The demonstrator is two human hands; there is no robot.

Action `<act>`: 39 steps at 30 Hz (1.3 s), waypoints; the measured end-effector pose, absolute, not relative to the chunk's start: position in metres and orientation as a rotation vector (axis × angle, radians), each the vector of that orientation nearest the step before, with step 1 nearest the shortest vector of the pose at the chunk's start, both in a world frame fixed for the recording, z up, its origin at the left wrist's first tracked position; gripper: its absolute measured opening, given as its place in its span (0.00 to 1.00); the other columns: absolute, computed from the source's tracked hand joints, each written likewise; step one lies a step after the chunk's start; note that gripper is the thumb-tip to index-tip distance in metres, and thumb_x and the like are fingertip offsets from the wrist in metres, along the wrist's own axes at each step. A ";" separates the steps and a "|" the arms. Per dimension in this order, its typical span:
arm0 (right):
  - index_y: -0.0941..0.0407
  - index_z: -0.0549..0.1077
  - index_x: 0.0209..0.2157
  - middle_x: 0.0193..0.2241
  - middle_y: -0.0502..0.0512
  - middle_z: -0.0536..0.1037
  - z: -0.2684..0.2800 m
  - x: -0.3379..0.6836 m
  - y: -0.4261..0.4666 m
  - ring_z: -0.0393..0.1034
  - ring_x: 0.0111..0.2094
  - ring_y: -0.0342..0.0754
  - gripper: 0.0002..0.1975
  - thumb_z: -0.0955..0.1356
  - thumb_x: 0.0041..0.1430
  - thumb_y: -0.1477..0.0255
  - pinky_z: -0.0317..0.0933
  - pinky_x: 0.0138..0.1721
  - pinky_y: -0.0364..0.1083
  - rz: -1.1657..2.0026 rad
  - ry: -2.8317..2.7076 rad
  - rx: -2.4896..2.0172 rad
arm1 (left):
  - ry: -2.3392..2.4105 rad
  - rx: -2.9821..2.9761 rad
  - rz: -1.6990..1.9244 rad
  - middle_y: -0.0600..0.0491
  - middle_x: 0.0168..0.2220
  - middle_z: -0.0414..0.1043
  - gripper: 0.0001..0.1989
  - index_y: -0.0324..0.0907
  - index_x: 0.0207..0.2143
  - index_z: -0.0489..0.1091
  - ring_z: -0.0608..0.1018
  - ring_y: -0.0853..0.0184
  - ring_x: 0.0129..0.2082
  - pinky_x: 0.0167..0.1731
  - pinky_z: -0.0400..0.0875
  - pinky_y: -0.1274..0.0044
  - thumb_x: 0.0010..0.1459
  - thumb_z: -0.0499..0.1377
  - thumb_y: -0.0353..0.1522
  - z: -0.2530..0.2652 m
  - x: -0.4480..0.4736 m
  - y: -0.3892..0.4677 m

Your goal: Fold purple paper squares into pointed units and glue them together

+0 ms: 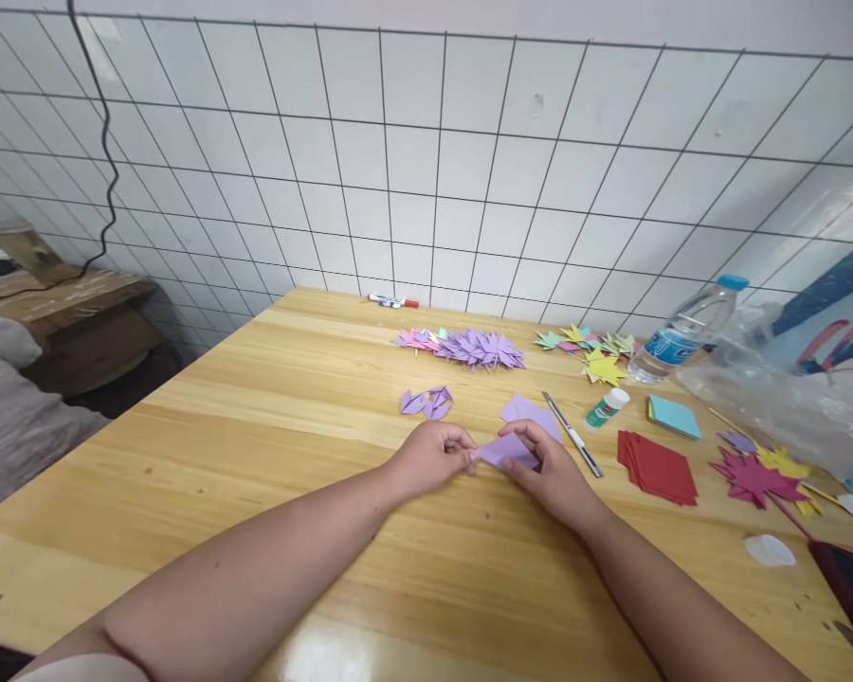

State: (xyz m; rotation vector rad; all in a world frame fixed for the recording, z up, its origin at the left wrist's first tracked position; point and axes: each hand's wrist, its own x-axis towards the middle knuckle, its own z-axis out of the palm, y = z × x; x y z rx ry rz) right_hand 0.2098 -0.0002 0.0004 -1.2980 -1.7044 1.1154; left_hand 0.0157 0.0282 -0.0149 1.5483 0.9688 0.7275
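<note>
Between my two hands is a folded piece of purple paper (504, 451) with a pointed left end. My left hand (437, 457) pinches that point with thumb and fingers. My right hand (546, 469) grips the wider right part, thumb in front and fingers behind. Just behind it lie flat purple paper sheets (533, 414), partly hidden by my right hand. A utility knife (572, 434) rests slantwise beside them. Beyond my left hand are several small folded purple paper pieces (427, 403).
Purple paper stars (480, 349) and a marker (393, 301) lie toward the tiled wall. On the right are a glue stick (607, 407), red paper (658, 467), blue paper (674, 416), a water bottle (688, 332), a magenta paper star (759, 476) and a plastic bag (760, 388).
</note>
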 end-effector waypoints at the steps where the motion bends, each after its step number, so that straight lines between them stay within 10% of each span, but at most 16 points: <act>1: 0.54 0.62 0.40 0.31 0.48 0.70 0.000 0.210 0.000 0.66 0.32 0.43 0.13 0.66 0.51 0.73 0.57 0.33 0.41 1.118 -1.707 -1.292 | 0.963 1.538 0.726 0.50 0.24 0.74 0.13 0.36 0.28 0.72 0.73 0.70 0.23 0.25 0.64 0.80 0.49 0.59 0.38 -0.014 0.016 0.028; 31: 0.53 0.73 0.39 0.37 0.54 0.76 -0.002 0.205 -0.005 0.69 0.39 0.49 0.10 0.64 0.56 0.69 0.62 0.42 0.47 0.982 -1.910 -1.225 | 0.966 1.849 0.590 0.58 0.20 0.63 0.14 0.38 0.27 0.71 0.62 0.74 0.20 0.20 0.54 0.83 0.52 0.56 0.40 -0.018 0.012 0.029; 39: 0.54 0.77 0.35 0.32 0.54 0.78 -0.009 0.212 -0.001 0.70 0.31 0.46 0.11 0.65 0.54 0.67 0.64 0.32 0.45 1.152 -1.737 -1.208 | 0.915 1.755 0.574 0.55 0.23 0.69 0.12 0.37 0.29 0.72 0.65 0.74 0.21 0.22 0.58 0.83 0.51 0.57 0.38 -0.015 0.013 0.029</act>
